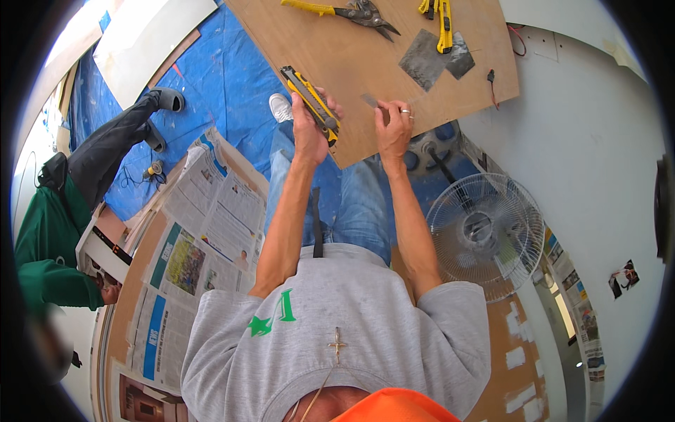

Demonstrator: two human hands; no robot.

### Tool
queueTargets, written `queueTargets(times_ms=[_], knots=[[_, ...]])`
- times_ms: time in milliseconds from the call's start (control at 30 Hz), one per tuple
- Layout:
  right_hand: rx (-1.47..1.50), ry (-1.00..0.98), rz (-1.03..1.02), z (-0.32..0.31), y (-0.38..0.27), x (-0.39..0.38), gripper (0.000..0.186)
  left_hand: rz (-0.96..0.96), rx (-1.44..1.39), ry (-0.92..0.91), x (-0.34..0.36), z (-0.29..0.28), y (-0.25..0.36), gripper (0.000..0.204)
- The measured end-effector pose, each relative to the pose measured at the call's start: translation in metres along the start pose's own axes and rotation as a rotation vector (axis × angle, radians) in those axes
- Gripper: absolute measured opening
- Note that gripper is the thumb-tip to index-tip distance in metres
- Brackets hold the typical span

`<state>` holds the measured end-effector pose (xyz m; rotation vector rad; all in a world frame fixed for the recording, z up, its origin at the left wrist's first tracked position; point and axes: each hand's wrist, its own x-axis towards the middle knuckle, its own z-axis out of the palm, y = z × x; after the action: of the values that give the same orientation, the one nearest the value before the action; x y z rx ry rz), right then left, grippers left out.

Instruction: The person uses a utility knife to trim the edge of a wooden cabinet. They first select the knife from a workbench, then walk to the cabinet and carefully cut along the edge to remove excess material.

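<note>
My left hand [313, 128] grips a large yellow-and-black utility knife [308, 96] over the near edge of a wooden board [330, 42]. To its right, my right hand [394, 130] pinches a small thin grey piece [369, 100], possibly a blade; it is too faint to be sure. Farther up the board lie yellow-handled metal snips [362, 15], yellow cutters [444, 24] and dark grey square sheets [420, 60].
A co-worker in green [53, 232] is at left, near a newspaper-covered panel [183, 274] and small tool [153, 170]. Blue sheeting [218, 77] covers the floor. A standing fan [478, 232] is beside my right arm, near a white wall [590, 162].
</note>
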<state>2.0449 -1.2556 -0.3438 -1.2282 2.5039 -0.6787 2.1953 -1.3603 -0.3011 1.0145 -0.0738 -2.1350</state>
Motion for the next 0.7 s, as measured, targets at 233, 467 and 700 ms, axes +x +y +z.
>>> queueTargets(times_ms=[233, 467, 700], knots=[[0.231, -0.141, 0.157, -0.007, 0.009, 0.010, 0.016, -0.055, 0.014, -0.026, 0.001, 0.007, -0.006, 0.052], [0.204, 0.238, 0.055, -0.074, 0.028, 0.103, 0.023, -0.074, 0.105, -0.103, 0.004, 0.034, -0.007, 0.055], [0.546, -0.249, -0.145, -0.130, -0.063, 0.017, 0.033, -0.042, 0.222, -0.126, -0.013, 0.089, -0.013, 0.060]])
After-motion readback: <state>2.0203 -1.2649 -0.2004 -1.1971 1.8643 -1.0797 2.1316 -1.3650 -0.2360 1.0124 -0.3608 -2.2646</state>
